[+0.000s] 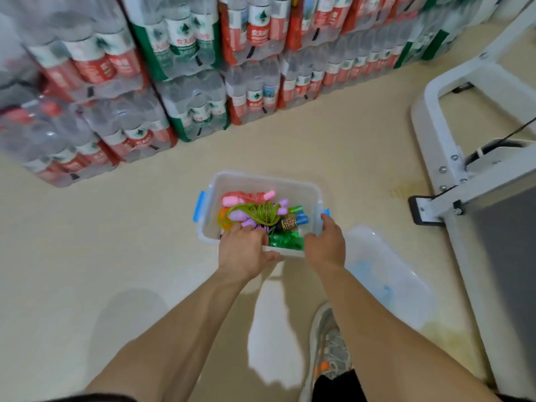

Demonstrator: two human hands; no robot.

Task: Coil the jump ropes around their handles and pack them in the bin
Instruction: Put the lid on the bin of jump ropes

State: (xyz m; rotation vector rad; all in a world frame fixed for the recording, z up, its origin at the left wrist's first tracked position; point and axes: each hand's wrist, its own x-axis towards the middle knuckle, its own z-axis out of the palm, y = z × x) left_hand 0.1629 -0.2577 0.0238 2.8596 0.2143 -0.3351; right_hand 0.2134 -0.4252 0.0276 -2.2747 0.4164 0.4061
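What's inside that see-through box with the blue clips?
The bin holds jump ropes: pink handles, a yellow-green rope with purple handles. The left hand, right hand and top ropes hide what lies underneath.

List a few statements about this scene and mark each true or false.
1. The left hand and right hand hold the bin. True.
2. The bin is empty. False: ropes lie in it.
3. The lid is on the bin. False: it lies on the floor, right of the bin.
4. Bottle packs are stacked beyond the bin. True.
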